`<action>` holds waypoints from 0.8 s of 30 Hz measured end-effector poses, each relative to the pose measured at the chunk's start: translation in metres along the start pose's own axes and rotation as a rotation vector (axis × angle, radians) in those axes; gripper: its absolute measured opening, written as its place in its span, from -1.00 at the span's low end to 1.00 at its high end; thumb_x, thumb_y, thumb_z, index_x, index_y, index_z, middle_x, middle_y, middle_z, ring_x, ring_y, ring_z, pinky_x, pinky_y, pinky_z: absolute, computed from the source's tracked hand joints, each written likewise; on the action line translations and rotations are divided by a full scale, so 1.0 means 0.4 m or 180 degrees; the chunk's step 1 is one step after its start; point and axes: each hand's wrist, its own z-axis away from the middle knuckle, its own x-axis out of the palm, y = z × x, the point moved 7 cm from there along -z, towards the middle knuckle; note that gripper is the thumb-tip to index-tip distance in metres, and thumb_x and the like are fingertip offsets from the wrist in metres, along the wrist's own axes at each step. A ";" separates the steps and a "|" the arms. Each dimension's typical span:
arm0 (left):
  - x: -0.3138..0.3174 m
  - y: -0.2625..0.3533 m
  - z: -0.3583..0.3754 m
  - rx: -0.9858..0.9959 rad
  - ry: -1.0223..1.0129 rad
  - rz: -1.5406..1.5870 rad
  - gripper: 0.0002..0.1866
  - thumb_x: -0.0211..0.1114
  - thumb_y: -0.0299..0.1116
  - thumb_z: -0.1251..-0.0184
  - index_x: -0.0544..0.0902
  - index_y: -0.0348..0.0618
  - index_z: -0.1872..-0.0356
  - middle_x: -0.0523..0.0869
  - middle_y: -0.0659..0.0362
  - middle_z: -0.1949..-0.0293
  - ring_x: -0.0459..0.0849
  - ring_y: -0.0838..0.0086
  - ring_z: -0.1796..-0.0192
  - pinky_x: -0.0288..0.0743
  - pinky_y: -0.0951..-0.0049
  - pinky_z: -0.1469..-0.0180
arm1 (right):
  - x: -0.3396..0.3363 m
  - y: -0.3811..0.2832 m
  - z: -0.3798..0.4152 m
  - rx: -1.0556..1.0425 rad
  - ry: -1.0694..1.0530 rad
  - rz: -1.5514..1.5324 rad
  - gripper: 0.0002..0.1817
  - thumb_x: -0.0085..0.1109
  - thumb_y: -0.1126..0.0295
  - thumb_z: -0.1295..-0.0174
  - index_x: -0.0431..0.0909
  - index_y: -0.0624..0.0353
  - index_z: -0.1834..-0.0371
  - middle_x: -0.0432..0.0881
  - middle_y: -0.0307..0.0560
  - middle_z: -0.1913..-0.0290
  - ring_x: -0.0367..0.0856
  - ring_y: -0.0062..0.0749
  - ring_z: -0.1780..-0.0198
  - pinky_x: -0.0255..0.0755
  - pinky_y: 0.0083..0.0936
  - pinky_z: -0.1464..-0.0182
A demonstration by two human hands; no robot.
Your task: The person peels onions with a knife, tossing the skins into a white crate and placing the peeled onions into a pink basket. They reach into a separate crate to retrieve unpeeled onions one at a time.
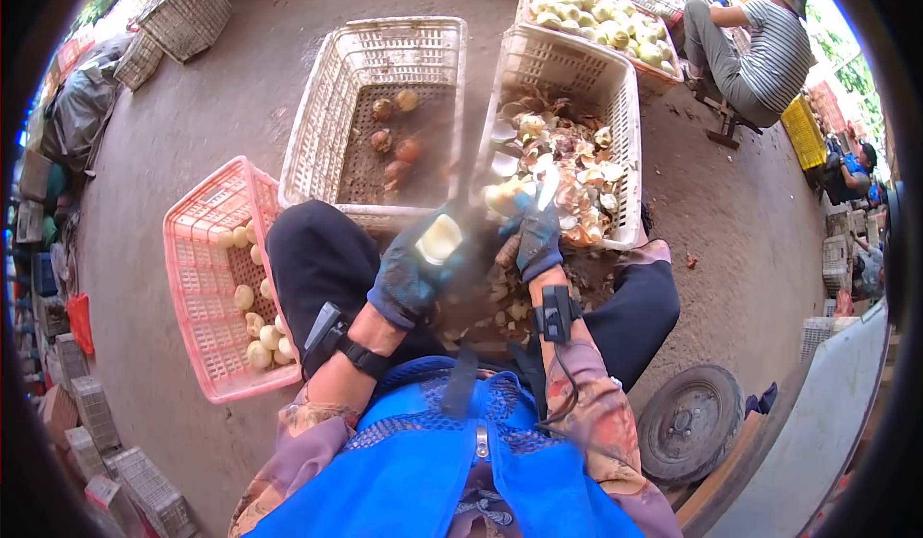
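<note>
My left hand (409, 274), in a dark blue-grey work glove, is closed around a peeled, pale onion (440, 239) above my lap. My right hand (536, 238), gloved the same way, grips a small knife; its pale blade (548, 190) points up and away from me. A blurred pale onion piece (502, 198) shows right at the right fingertips. Beneath that hand, a whitish crate (627, 105) holds a heap of onion skins and scraps (577, 177). To its left, another whitish crate (327, 86) contains several brown-skinned onions (408, 150).
A pink crate (207, 298) with several peeled onions (260, 353) stands by my left leg. Ahead to the right, a crate (527, 4) is heaped with pale onions (606, 21). A seated person (774, 52) is beyond it. A wheel (690, 425) lies at my right.
</note>
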 end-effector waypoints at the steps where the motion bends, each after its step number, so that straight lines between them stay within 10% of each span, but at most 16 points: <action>1: -0.006 -0.003 -0.005 0.0061 -0.0034 -0.0167 -0.59 0.06 -0.07 -0.58 0.59 -0.07 -0.23 0.77 0.06 0.09 0.80 0.19 0.24 0.67 0.42 0.48 | 0.006 0.015 -0.020 0.0134 -0.0057 0.0106 -0.59 0.21 0.37 -0.34 0.37 0.23 -0.19 0.62 -0.08 0.33 0.51 -0.44 0.62 0.50 -0.49 0.59; 6: 0.009 0.039 0.010 0.1200 -0.0123 -0.2224 -0.55 0.12 -0.04 -0.54 0.57 -0.12 -0.23 0.77 0.03 0.07 0.80 0.15 0.22 0.69 0.36 0.44 | 0.007 0.141 -0.089 0.0790 -0.0232 -0.1057 -0.50 0.24 0.43 -0.33 0.29 0.18 -0.27 0.61 -0.06 0.35 0.50 -0.42 0.65 0.43 -0.51 0.69; 8: 0.006 0.046 0.008 0.1069 -0.0045 -0.2222 -0.54 0.14 -0.04 -0.53 0.56 -0.14 -0.24 0.77 0.00 0.07 0.80 0.14 0.21 0.70 0.33 0.42 | -0.044 0.134 -0.111 -0.0221 -0.0072 0.0815 -0.51 0.24 0.39 -0.35 0.34 0.10 -0.31 0.60 -0.07 0.38 0.51 -0.42 0.68 0.34 -0.56 0.74; 10: 0.036 -0.008 0.022 -0.0963 -0.0156 0.1669 -0.51 0.17 -0.05 -0.50 0.54 -0.19 -0.25 0.76 -0.06 0.07 0.79 0.13 0.21 0.71 0.28 0.39 | -0.040 0.115 -0.099 -0.0404 -0.0225 0.2413 -0.46 0.26 0.33 -0.33 0.38 0.06 -0.37 0.69 0.02 0.27 0.68 -0.27 0.48 0.54 -0.40 0.52; 16: 0.023 -0.038 0.016 -0.1048 -0.0382 0.1148 -0.51 0.14 -0.02 -0.51 0.57 -0.20 -0.21 0.76 -0.08 0.10 0.77 0.16 0.29 0.72 0.25 0.38 | 0.025 -0.023 -0.030 -0.0909 0.0099 0.4376 -0.31 0.28 0.24 -0.26 0.34 0.13 -0.46 0.69 0.13 -0.12 0.70 -0.15 -0.06 0.53 -0.30 -0.14; 20: 0.019 -0.044 0.004 -0.1150 -0.0363 0.1002 -0.47 0.08 0.10 -0.52 0.62 -0.17 -0.13 0.78 -0.05 0.17 0.76 0.19 0.36 0.68 0.31 0.43 | 0.024 -0.079 0.050 -0.1596 -0.0052 0.3261 -0.35 0.29 0.28 -0.28 0.37 0.22 -0.43 0.69 0.04 -0.13 0.70 -0.26 -0.02 0.56 -0.36 -0.09; 22: 0.061 -0.040 0.014 -0.1422 -0.0312 0.1454 -0.41 0.03 0.22 -0.51 0.65 -0.14 -0.07 0.78 0.00 0.27 0.74 0.21 0.41 0.63 0.35 0.49 | 0.084 -0.086 0.143 -0.0599 -0.1560 0.0818 -0.43 0.31 0.33 -0.32 0.44 0.27 -0.37 0.67 -0.11 -0.14 0.66 -0.49 0.01 0.55 -0.50 -0.07; 24: 0.073 -0.044 0.009 -0.1448 -0.0391 0.1212 -0.40 0.03 0.24 -0.49 0.66 -0.13 -0.04 0.78 0.03 0.33 0.74 0.22 0.43 0.62 0.36 0.50 | 0.104 -0.081 0.209 -0.0237 -0.1579 0.0761 -0.54 0.25 0.36 -0.35 0.48 0.25 -0.28 0.67 -0.16 -0.03 0.63 -0.56 0.08 0.54 -0.54 -0.01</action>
